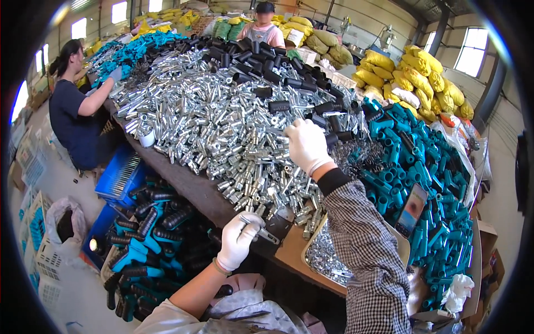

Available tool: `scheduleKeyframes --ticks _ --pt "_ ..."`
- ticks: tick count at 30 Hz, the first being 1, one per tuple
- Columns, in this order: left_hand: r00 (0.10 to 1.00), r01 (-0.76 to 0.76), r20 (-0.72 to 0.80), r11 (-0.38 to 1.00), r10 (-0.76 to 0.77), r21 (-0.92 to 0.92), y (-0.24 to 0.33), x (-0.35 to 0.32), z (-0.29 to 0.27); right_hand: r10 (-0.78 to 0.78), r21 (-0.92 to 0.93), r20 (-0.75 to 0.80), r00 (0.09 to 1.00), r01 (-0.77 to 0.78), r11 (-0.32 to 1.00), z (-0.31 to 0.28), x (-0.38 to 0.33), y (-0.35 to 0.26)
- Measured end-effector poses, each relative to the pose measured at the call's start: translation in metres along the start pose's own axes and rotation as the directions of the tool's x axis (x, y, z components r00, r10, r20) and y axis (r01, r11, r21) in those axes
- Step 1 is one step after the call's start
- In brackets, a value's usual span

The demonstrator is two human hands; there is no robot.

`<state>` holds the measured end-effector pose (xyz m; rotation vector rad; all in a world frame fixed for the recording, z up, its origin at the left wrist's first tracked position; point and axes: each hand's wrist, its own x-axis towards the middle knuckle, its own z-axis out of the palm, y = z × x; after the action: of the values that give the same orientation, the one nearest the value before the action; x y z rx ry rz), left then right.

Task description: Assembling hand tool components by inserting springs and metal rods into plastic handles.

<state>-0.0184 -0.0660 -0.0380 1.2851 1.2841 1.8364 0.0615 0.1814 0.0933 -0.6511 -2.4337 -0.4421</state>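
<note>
My left hand [240,239], in a white glove, is closed around a slim silver metal shaft [269,237] with a slot near its end, just off the table's near edge. My right hand [307,146], also gloved, is over the right side of a big heap of shiny metal fittings [222,128]. Its fingers are curled, and whatever they may hold is hidden. Black plastic sleeves [279,106] lie beside and beyond this hand. Under my right forearm is a tray of small metal pieces [328,250].
Teal plastic housings [395,161] are piled at right, with a phone [411,209] propped among them. Teal-and-black assembled handles [147,234] fill a container at lower left, near a blue crate [119,172]. One person [78,111] works at left, another [262,30] across the table.
</note>
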Motion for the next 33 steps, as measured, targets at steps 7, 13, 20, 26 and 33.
scheduleKeyframes --ticks 7,13,20,26,33 --pt "1.0 0.007 0.025 0.998 -0.005 -0.069 -0.001 -0.002 0.0 0.166 -0.135 0.286 0.944 -0.132 0.982 0.037 0.017 -0.008" --pt "1.0 -0.017 0.003 0.999 0.018 -0.047 0.011 0.011 0.008 0.186 -0.083 0.316 0.93 -0.168 0.982 0.021 -0.019 -0.011" --pt "0.978 -0.209 0.001 0.972 0.21 0.103 -0.005 0.038 0.013 0.147 -0.114 0.383 0.912 -0.111 0.987 -0.001 -0.069 -0.04" --pt "0.96 -0.28 0.077 0.943 0.271 0.177 -0.005 0.038 0.013 0.097 -0.119 0.451 0.887 -0.048 0.992 -0.018 -0.09 -0.052" --pt "0.96 -0.28 0.067 0.942 0.273 0.182 -0.005 0.036 0.013 -0.002 -0.188 0.384 0.923 0.081 0.979 -0.026 -0.108 -0.056"
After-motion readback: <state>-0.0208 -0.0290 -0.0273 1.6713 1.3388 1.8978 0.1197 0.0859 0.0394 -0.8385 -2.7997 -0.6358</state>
